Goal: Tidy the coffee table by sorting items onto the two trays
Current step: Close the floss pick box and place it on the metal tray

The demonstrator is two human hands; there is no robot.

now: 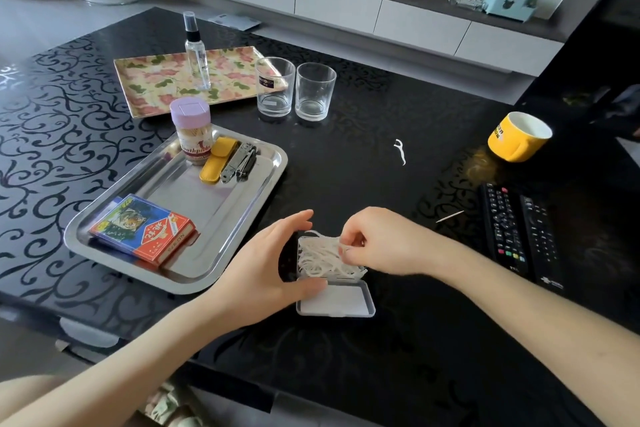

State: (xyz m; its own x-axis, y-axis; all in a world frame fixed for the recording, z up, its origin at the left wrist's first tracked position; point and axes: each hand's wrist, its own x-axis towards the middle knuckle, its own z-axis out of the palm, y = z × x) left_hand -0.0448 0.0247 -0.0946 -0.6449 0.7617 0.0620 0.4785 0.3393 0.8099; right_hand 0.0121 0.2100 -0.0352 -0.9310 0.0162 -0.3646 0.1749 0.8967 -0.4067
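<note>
At the near table edge: floss box lies open on the black table, lid flat toward the person, floss picks heaped in the far half.
Left hand: cupped round the box's left side, thumb on the lid edge, fingers curled at the far corner.
Right hand: fingertips pinching picks in the heap.
Steel tray: just left of the box; holds card pack, toothpick jar, yellow pouch, nail clippers.
Floral tray: behind the steel one; spray bottle upright on it.
Loose on table: two glasses side by side, one floss pick, one toothpick, yellow mug, two remotes at right.
</note>
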